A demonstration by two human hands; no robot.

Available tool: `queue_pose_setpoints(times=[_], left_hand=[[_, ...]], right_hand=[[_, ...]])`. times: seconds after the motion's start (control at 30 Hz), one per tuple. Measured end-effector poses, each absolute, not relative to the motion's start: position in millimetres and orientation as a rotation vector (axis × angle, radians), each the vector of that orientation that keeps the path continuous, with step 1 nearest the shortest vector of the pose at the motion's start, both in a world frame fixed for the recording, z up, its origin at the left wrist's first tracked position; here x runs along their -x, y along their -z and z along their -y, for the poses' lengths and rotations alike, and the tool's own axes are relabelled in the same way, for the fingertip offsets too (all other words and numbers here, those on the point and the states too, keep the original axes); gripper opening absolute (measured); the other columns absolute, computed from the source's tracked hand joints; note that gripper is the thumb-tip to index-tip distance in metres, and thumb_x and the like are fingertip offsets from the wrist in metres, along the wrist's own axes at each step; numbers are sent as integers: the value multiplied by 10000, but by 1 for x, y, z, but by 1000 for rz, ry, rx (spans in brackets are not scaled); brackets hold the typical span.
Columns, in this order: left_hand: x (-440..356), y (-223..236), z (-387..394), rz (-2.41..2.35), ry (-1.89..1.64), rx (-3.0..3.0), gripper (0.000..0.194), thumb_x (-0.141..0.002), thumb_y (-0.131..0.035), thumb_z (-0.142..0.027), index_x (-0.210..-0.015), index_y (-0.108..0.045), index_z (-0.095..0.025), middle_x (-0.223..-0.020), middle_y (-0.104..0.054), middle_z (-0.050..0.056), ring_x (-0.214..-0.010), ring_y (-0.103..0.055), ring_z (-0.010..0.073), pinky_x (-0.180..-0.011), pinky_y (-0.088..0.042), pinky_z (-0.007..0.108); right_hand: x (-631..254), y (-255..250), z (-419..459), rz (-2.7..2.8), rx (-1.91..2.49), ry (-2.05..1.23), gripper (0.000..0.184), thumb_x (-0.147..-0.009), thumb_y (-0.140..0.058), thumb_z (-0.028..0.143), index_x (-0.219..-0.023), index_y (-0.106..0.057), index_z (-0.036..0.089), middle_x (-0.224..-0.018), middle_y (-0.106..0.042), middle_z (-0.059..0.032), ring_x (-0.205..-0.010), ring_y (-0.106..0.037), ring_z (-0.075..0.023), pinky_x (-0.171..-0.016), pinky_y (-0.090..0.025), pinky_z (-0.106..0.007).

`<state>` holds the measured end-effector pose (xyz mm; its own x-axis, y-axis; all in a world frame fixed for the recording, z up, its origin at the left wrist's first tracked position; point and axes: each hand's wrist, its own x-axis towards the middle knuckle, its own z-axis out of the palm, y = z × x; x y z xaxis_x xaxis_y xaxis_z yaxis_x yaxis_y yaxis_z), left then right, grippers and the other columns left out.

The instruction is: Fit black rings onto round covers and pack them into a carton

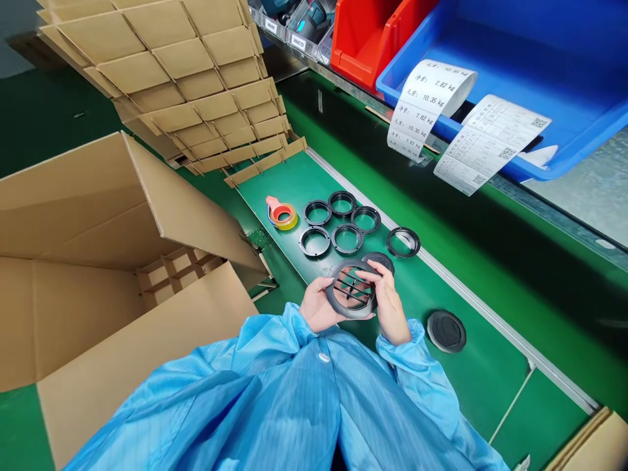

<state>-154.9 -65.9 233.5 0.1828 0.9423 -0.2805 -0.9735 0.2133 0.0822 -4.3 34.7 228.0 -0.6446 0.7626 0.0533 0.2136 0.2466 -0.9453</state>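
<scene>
Both of my hands hold a round black air vent (pixel 351 289) with slats across its opening, just above the near edge of the green bench. My left hand (pixel 318 306) grips its left side and underside, thumb on the rim. On the right, my right hand (pixel 390 302) has its fingers on the rim and over the slats. Close behind the vent lies a dark round part (pixel 381 263), partly covered by my right hand. Several black rings (pixel 347 239) lie grouped beyond my hands. Another black disc (pixel 446 331) rests to the right.
An open cardboard box (pixel 196 314) with dividers inside stands at the left. Stacked cardboard dividers (pixel 171 72) rise behind it. A tape roll (pixel 283 216) lies on the bench (pixel 471 386). Blue bin (pixel 490 59), red bin (pixel 360 39) and hanging labels (pixel 493 144) occupy the shelf.
</scene>
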Motion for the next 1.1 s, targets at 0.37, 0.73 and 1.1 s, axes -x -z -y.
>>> queue_pose_setpoints(times=[0.37,0.73,1.1], left_hand=[[161,-214,60,-518,-1368,329,610,-968,-454,-634,-1331,-591,-163,-1249,-693,145,-1263,-583,343,-1115,-401,548],[155,-202,31,-741,-1141,346,674,-933,-470,-692,-1466,-444,-280,-1343,-618,141,-1314,-536,345,-1078,-428,563],[191,-168,34,-1038,-1072,451,406,-962,-576,-417,-1294,-547,-186,-1198,-669,133,-1046,-674,224,-973,-514,360]], right_hand=[[5,-195,-13,2480,646,-1006,554,-1013,-444,495,-1524,-463,281,-1628,-314,-75,-1506,-196,-342,-1213,-240,-602],[17,-155,-77,2535,903,-1056,1085,-679,-805,581,-1574,-319,208,-1505,-416,-172,-1354,-438,-361,-1112,-396,-482],[19,-72,-240,2434,1573,-280,1071,-697,-702,672,-1524,-347,92,-1455,-384,-283,-1277,-404,-456,-1046,-322,-611]])
